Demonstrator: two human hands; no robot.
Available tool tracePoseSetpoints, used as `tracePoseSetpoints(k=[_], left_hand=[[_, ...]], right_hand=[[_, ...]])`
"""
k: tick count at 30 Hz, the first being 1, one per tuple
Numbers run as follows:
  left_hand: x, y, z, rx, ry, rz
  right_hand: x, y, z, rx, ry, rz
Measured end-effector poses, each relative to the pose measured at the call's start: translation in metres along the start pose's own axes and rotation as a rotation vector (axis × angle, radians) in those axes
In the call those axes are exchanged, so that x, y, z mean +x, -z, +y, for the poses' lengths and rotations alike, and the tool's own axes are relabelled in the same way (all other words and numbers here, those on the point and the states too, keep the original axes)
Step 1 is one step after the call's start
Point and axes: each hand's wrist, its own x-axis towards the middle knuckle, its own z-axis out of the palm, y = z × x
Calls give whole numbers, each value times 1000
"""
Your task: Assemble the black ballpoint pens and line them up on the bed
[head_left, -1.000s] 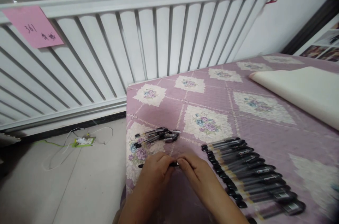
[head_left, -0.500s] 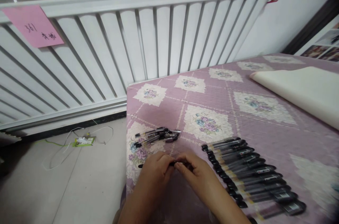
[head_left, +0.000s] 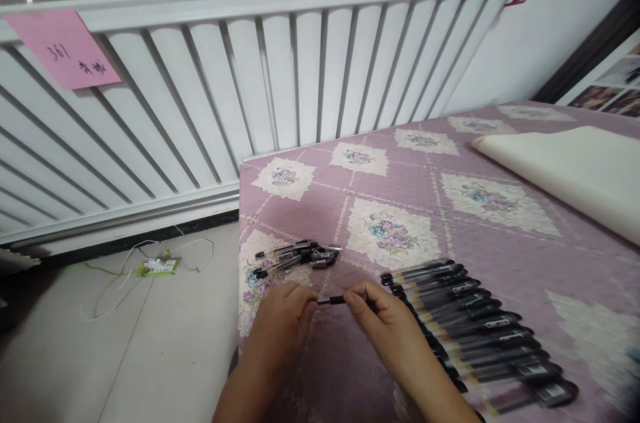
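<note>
Both my hands hold one black gel pen [head_left: 336, 300] level above the near left part of the bed cover. My left hand [head_left: 286, 319] is closed around its left end. The fingers of my right hand [head_left: 376, 316] pinch its black right end. A short clear and black stretch shows between the hands; the ends are hidden by fingers. Just beyond my left hand lies a loose pile of several pens [head_left: 299, 255]. To the right of my right hand, a slanting row of many capped pens [head_left: 480, 323] lies side by side.
The pens lie on a purple floral bed cover [head_left: 400, 189], with a folded cream sheet [head_left: 565, 163] at the right. A white radiator [head_left: 300, 76] stands behind it, bearing a pink note [head_left: 65, 49]. A power strip [head_left: 159, 267] with cables lies on the floor at left.
My hands have moved apart, my left to the left and my right slightly to the right. More of the pen now shows between them. The pile and the row stay put.
</note>
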Motion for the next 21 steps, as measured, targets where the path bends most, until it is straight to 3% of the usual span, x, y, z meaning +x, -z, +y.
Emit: tracePoseSetpoints(k=[14,21], left_hand=[[2,7,-1,-52,83,-49],[3,8,-7,-25,328,124]], right_hand=[[0,-4,2,134,-113,-101],[-1,-12,2,50,24,11]])
